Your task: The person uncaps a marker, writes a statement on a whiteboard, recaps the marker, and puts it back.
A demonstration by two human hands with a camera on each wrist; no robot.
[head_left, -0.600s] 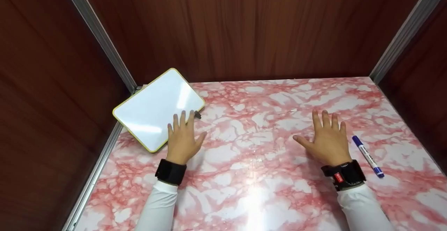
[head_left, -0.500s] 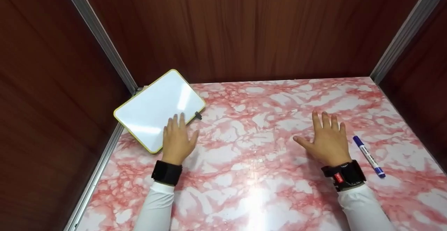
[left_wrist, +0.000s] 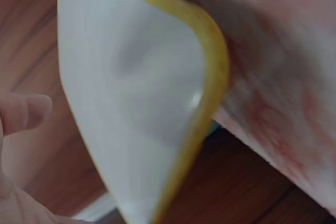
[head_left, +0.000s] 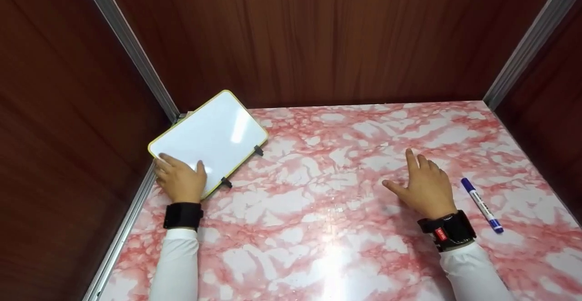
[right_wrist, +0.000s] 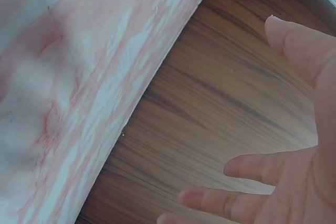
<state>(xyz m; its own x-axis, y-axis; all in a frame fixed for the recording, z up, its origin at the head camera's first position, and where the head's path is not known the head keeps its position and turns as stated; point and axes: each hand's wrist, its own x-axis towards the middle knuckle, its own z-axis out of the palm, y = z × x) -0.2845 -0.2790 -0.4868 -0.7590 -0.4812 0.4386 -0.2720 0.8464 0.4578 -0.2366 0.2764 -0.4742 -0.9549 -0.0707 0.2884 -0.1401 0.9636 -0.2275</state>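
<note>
A small whiteboard [head_left: 213,130] with a yellow rim leans at the back left, turned askew. Two black clips sit on its lower right edge. My left hand [head_left: 181,178] overlaps the board's lower left part, with its thumb apart from the fingers and its fingertips near the left edge. In the left wrist view the thumb [left_wrist: 26,113] stands off from the board's face [left_wrist: 131,72]. My right hand [head_left: 429,187] hovers over the table at the right, holding nothing, thumb spread. Right of it lies a blue-and-white marker [head_left: 482,205], capped end away from me.
The red-and-white marbled tabletop [head_left: 309,201] ends at a dark wooden back wall [head_left: 327,42]. Wooden side walls with metal strips [head_left: 132,51] stand left and right, the left one close to the whiteboard.
My left hand has moved left across the front of the whiteboard toward its left edge, uncovering the nearer clip. My right hand stays in place, its fingers slightly more bent.
</note>
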